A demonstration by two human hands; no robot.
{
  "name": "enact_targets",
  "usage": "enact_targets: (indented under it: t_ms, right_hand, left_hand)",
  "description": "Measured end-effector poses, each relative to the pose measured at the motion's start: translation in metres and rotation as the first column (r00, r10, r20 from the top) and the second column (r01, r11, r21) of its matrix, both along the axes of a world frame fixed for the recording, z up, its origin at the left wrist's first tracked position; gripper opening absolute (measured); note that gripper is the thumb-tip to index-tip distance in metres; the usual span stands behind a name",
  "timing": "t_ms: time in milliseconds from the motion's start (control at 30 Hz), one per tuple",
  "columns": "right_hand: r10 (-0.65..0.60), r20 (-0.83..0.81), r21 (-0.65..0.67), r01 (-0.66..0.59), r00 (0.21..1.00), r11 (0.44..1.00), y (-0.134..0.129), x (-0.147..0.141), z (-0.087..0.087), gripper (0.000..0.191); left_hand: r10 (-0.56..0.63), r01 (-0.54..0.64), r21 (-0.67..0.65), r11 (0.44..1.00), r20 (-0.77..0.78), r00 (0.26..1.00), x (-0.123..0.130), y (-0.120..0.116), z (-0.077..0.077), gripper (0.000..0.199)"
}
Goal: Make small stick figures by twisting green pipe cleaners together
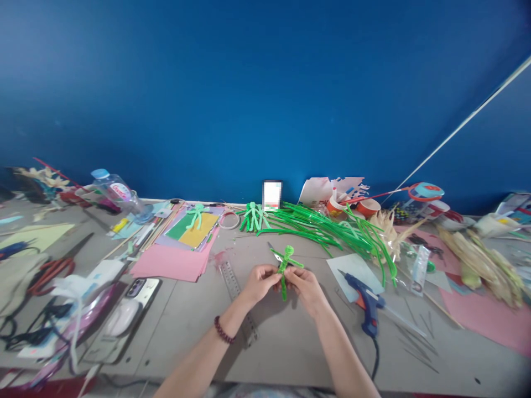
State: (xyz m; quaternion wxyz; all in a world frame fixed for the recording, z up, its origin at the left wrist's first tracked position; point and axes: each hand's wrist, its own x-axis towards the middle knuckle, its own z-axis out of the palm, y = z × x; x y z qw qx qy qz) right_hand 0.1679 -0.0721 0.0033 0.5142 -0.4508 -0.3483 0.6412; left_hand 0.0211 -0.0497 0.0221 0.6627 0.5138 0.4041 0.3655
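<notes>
The green figure, probably light, grippy and bendable, is over the table, its waist, likely the best hold, pinched by left hand and right hand fingertips.

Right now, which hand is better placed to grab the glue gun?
Probably the right hand: the blue glue gun lies on its side, while the left hand is farther; both hold the pipe-cleaner figure.

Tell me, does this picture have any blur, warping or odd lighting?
Head view: the blue wall darkens toward the upper right corner; the upright screen is pixelated; the pale bundle at right looks stretched and soft; the hands and held green figure look clearer, with faint shadow beneath.
</notes>
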Motion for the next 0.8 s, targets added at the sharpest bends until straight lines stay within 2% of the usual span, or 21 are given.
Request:
enact_targets:
  t_ms: [167, 367, 567, 800]
  right_hand:
    - [0.093, -0.063, 0.010, -0.092, 0.994, 0.996, -0.0011, -0.0003, 0.0019, 0.031]
    - [0.029, -0.052, -0.017, -0.030, 0.998, 0.999, 0.0003, 0.0003, 0.0003, 0.028]
    - [0.115, -0.080, 0.022, -0.113, 0.990, 0.993, -0.0016, -0.0001, 0.0038, 0.029]
    - [0.065, -0.071, -0.007, -0.066, 0.995, 0.998, -0.0012, 0.0000, 0.0025, 0.029]
  left_hand:
    - [-0.018, 0.020, -0.049, 0.999, 0.040, 0.999, -0.0011, 0.0003, -0.0002, 0.027]
    - [-0.018, 0.018, -0.025, 1.000, 0.027, 0.999, -0.0015, 0.0005, 0.0006, 0.028]
    - [-0.021, 0.026, -0.073, 0.997, 0.074, 0.997, -0.0011, 0.0001, 0.0018, 0.029]
    - [-0.022, 0.026, -0.068, 0.997, 0.061, 0.998, -0.0011, 0.0011, -0.0005, 0.029]
